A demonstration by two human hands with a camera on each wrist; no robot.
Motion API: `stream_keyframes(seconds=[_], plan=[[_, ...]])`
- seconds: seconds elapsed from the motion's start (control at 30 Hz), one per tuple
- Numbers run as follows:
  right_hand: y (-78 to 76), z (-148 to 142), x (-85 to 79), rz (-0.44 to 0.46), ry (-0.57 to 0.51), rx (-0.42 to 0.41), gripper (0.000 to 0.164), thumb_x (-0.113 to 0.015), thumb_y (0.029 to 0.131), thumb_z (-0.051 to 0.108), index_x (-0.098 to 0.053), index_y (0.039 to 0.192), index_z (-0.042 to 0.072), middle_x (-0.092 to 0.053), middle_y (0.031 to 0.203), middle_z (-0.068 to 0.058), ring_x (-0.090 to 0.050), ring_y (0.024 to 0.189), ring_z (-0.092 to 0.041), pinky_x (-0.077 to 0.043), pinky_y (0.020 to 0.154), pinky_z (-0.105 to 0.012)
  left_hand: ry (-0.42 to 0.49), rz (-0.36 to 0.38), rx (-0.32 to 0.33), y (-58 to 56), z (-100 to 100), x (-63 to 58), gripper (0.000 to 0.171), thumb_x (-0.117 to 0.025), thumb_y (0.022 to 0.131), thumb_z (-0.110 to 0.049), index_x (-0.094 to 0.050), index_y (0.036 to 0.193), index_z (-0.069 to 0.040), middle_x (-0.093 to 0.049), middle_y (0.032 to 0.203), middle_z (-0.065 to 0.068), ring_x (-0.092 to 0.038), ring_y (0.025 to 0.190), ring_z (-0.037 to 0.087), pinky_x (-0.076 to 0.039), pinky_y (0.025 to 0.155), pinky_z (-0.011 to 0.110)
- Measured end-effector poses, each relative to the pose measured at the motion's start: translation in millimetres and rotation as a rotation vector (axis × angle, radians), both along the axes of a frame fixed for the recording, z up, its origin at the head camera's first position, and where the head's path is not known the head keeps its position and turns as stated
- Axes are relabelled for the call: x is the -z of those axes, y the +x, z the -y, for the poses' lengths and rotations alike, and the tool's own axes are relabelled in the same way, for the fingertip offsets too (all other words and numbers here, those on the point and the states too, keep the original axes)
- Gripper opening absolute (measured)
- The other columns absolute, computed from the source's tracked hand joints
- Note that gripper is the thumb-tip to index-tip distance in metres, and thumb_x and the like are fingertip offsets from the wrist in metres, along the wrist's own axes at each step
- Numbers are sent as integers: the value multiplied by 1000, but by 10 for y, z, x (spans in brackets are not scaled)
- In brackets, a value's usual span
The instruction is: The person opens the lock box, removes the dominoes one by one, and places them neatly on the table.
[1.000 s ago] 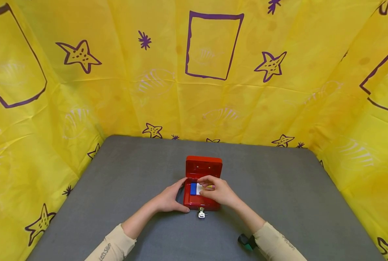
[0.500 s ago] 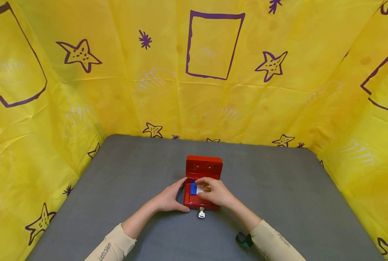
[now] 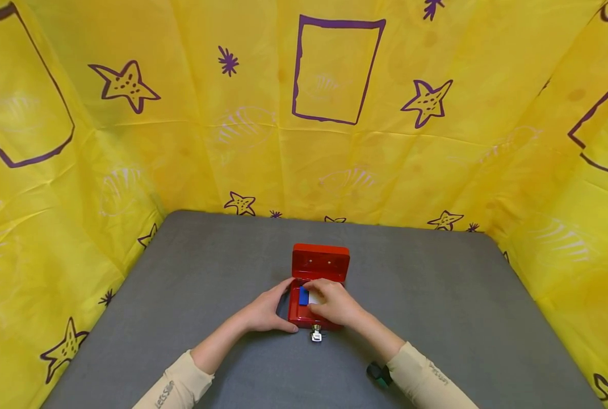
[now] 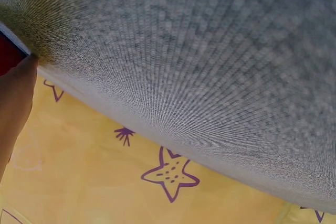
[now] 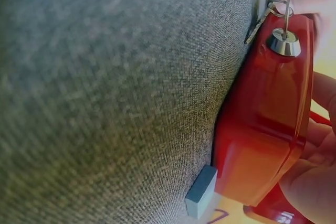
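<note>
A red cash box (image 3: pixel 304 318) stands with its lid (image 3: pixel 320 264) raised. My left hand (image 3: pixel 268 309) grips its left side, thumb at the front corner and fingers at the back. Inside lies a blue and white block (image 3: pixel 303 296). My right hand (image 3: pixel 334 304) reaches over it with curled fingers, index and thumb at its two opposite edges; the hand covers much of the white part. In the right wrist view a silver lock (image 5: pixel 284 43) on the box front holds a key on a ring (image 5: pixel 281 6), close to my left thumb (image 5: pixel 304 1).
The box is on a grey tabletop (image 3: pixel 222 255). A small grey block (image 5: pixel 202 192) sits beside the box in the right wrist view. Yellow patterned cloth (image 3: pixel 263 159) walls off the back and sides. A black device (image 3: pixel 377 372) is by the right sleeve.
My right hand has moved slightly left over the blue and white block, its fingertips now closer to the blue part. The left hand and the box have stayed in place.
</note>
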State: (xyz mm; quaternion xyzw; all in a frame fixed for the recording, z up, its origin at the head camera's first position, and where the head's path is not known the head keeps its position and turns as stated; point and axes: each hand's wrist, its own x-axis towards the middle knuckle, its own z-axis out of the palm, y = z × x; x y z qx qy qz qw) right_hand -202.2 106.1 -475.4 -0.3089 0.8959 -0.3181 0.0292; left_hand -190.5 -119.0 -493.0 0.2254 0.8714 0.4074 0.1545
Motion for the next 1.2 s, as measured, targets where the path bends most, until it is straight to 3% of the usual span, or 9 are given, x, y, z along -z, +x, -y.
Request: stream_keyframes(seconds=[0.43,1.2], plan=[[-8,69,-3,-56,99,-13,38,-73,86,13,-64,121,2,-66,117,-11,-59,105,-25,-48,95,-44,1,-18,5,-4,-5,5,103,-86,71,-31,-27,151,-7,-40,149,14,-40,133,34,-32,108,58],[6,109,31,-78,96,-38,39,-76,84,14,-66,121,4,-68,116,-8,-60,106,-24,-48,98,-41,-9,-3,-10,11,-12,-13,103,-86,71,-31,-26,153,-9,-38,151,12,-38,135,34,-32,108,58]])
